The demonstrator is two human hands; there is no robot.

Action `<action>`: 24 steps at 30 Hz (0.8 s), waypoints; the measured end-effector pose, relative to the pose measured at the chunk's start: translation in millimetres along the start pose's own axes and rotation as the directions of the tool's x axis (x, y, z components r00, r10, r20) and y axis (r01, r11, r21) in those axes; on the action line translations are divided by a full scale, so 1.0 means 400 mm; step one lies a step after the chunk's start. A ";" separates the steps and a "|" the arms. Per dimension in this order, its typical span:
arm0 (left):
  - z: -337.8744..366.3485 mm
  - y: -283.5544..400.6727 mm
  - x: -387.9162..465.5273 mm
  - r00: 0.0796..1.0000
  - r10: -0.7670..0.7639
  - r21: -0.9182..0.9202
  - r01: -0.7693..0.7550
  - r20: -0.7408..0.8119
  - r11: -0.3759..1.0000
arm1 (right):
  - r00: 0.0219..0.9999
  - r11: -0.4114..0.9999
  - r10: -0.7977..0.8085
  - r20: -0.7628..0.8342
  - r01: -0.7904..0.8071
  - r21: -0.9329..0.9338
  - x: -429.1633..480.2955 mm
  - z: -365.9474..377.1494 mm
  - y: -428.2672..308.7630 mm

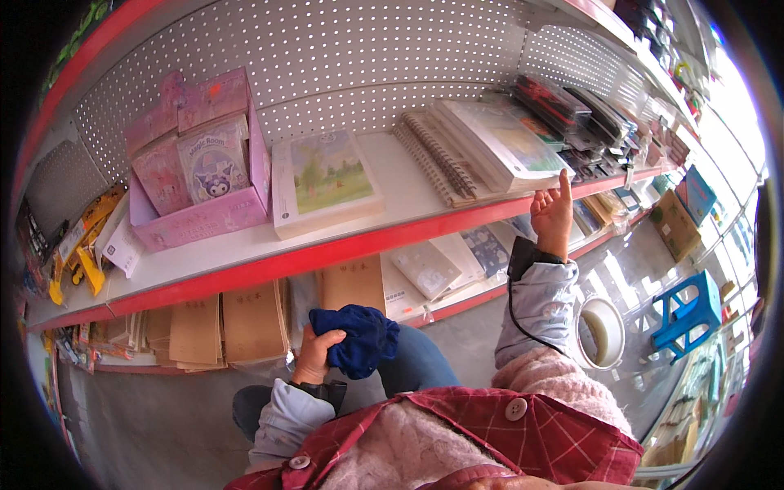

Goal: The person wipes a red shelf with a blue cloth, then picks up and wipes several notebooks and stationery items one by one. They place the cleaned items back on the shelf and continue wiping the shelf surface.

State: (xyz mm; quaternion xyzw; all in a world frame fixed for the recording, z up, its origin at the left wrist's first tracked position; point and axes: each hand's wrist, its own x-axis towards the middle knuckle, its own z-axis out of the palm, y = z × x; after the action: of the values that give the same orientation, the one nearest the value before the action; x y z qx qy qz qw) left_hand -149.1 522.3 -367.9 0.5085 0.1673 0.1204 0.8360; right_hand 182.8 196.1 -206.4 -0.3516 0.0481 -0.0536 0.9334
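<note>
A crumpled dark blue cloth [356,343] is bunched in my left hand [317,355], below the front edge of the shelf. My right hand [554,214] is raised at the shelf's red front edge, its index finger extended to the near right corner of a stack of picture-covered books [499,147]. That hand holds nothing that I can see. The stack lies partly over spiral-bound notebooks [435,159]. Further left, a thick book with a landscape cover [327,177] lies flat on the white shelf [387,165]. Beside it stands a pink display box [199,217] of packaged items.
Packaged goods [588,122] crowd the shelf's right end; yellow packages [86,245] hang at its left. Brown-covered notebooks [254,315] fill the lower shelf. On the floor to the right are a white bucket [600,334], a blue plastic stool [689,312] and a cardboard box [674,223].
</note>
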 end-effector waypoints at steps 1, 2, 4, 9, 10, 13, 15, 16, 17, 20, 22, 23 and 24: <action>-0.001 0.001 0.000 1.000 0.000 0.003 0.000 0.004 1.000 | 0.998 0.996 0.004 0.063 0.002 -0.088 0.014 0.002 -0.004; -0.001 0.001 0.001 1.000 0.023 -0.001 -0.023 0.015 1.000 | 0.998 0.985 0.033 0.053 -0.024 -0.172 0.027 0.003 -0.010; 0.001 0.001 0.005 1.000 0.025 0.009 -0.025 0.011 1.000 | 0.996 0.939 0.051 0.075 -0.022 -0.344 0.048 0.007 -0.020; 0.007 -0.001 0.017 0.999 0.003 0.077 -0.006 0.038 0.997 | 0.998 0.925 0.028 0.060 -0.003 -0.381 0.080 0.008 -0.022; 0.011 -0.003 0.017 0.997 0.009 0.033 -0.011 0.079 0.999 | 0.998 0.933 0.008 0.058 0.013 -0.358 0.084 0.007 -0.018; 0.022 -0.002 0.015 0.999 0.008 0.068 -0.011 0.039 0.998 | 0.998 0.956 -0.047 0.042 0.057 -0.287 0.084 0.003 -0.002; 0.031 -0.001 0.014 0.998 0.020 0.092 -0.025 0.063 0.995 | 0.992 0.939 -0.119 0.027 0.122 -0.320 0.068 -0.001 0.006; 0.034 0.000 0.013 0.994 0.064 0.094 -0.073 0.091 0.993 | 0.984 0.938 -0.146 0.105 0.172 -0.303 0.052 -0.004 0.009; 0.036 0.000 0.012 0.996 0.056 0.122 -0.065 0.075 0.990 | 0.979 0.938 -0.172 0.109 0.197 -0.286 0.033 -0.007 0.011; 0.035 -0.001 0.000 0.995 0.079 0.164 -0.089 0.066 0.982 | 0.963 0.935 -0.234 0.133 0.260 -0.241 -0.042 -0.023 0.004; 0.028 -0.004 -0.008 0.999 0.027 0.187 -0.035 0.046 0.982 | 0.948 0.961 -0.249 0.198 0.267 -0.071 -0.093 -0.040 -0.006; 0.024 -0.007 -0.009 0.998 0.035 0.191 -0.043 0.042 0.981 | 0.931 0.963 -0.268 0.248 0.265 0.046 -0.113 -0.047 -0.006; 0.019 -0.010 -0.010 0.996 0.068 0.185 -0.078 0.060 0.980 | 0.942 0.980 -0.189 0.277 0.166 0.106 -0.132 -0.059 -0.010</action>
State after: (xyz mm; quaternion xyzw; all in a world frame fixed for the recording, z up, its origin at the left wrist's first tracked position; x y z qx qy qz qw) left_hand -149.6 512.8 -367.4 0.5935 0.1366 0.1210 0.7839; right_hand 127.3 184.8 -218.8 -0.3205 -0.1213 -0.0881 0.9353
